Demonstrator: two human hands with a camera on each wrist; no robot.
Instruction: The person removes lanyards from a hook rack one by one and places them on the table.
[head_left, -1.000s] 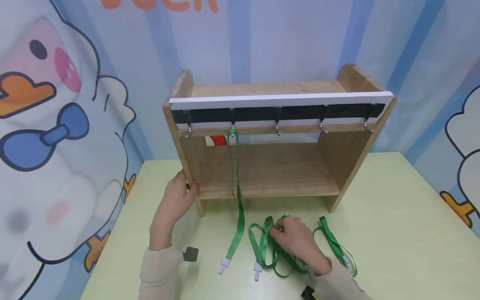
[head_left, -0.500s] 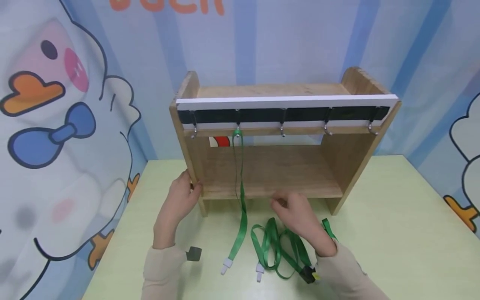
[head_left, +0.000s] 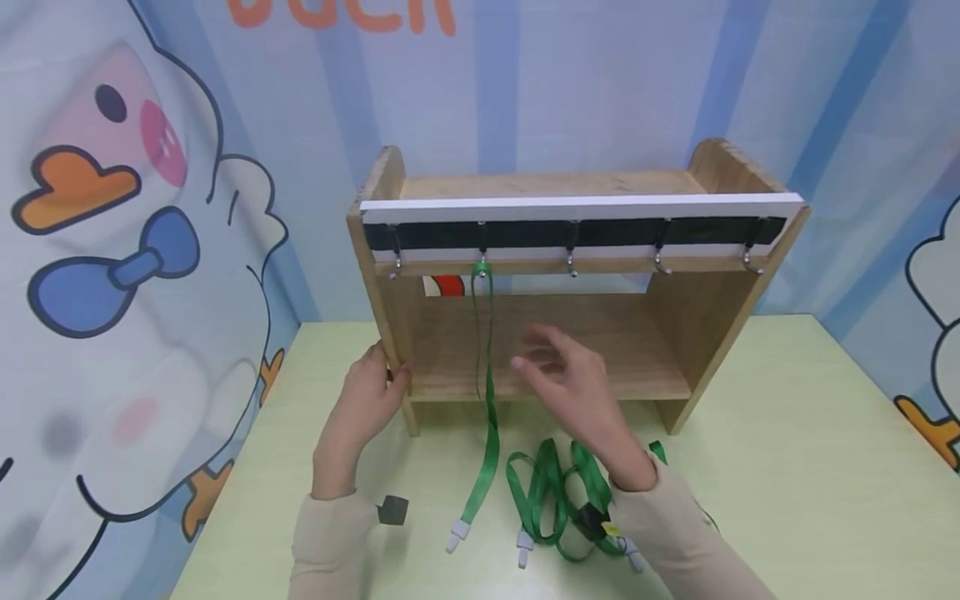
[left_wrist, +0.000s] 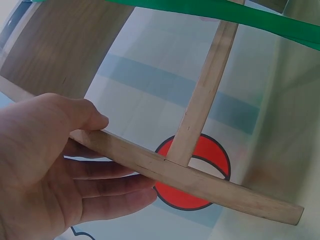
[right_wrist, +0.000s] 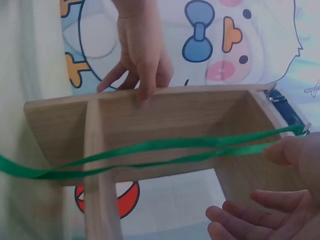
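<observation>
A small wooden shelf (head_left: 615, 342) stands on the table, with a row of metal hooks along its front rail (head_left: 525, 234). My left hand (head_left: 366, 398) grips its left side panel, thumb over the front edge (left_wrist: 135, 155) and fingers on the outer side. From the second hook hangs a green lanyard (head_left: 491, 425), its white clip (head_left: 458, 533) low over the tabletop. Just right of this strap, my right hand (head_left: 576, 387) is raised before the shelf opening. Its fingers are spread and hold nothing. In the right wrist view its thumb overlaps the lanyard's upper end.
Several loose green lanyards (head_left: 551, 492) lie in a tangle on the pale table (head_left: 787, 467), below the right forearm. Another green strap (head_left: 657, 452) is partly hidden by that sleeve. A patterned cloth backdrop (head_left: 600, 83) rises close behind the shelf.
My right hand has left the loose lanyards and risen up and slightly left to the shelf front, its fingers spreading. The left hand keeps its grip. The head view has shifted slightly.
</observation>
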